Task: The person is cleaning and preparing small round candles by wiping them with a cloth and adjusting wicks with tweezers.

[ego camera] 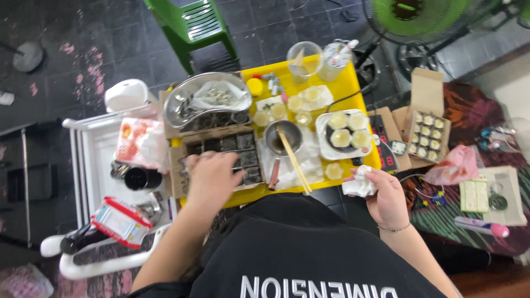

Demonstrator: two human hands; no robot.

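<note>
Clearly, the yellow table (353,83) is very crowded, and most of the risk comes from this. The left hand (212,176) is laid with spread, relaxed fingers over the dark compartment tray (243,152) at the near-left part of the table; nothing is seen gripped in it, though what lies under the palm cannot be told, because the view is blurred there. The right hand (383,196) is held just off the near edge of the table and is closed around a crumpled white tissue (359,185). Just beside the left hand, a small metal bowl (282,135) is placed, and long chopsticks (295,163) are leaned in it, with their near ends reaching over the table edge. If the left hand were moved to the right without care, the chopsticks could be caught and the bowl tipped. The small yellowish cups (303,105) behind the bowl stand close together, so one push could upset several. A white plate (322,124) with filled cups is found near the right edge, touching or almost touching a power strip (382,146), where a spill would be bad. Open room is given only in front of the near edge, above the lap, and between the two hands; behind, a metal basin (185,99) and two clear tumblers (306,58) close the way.
</note>
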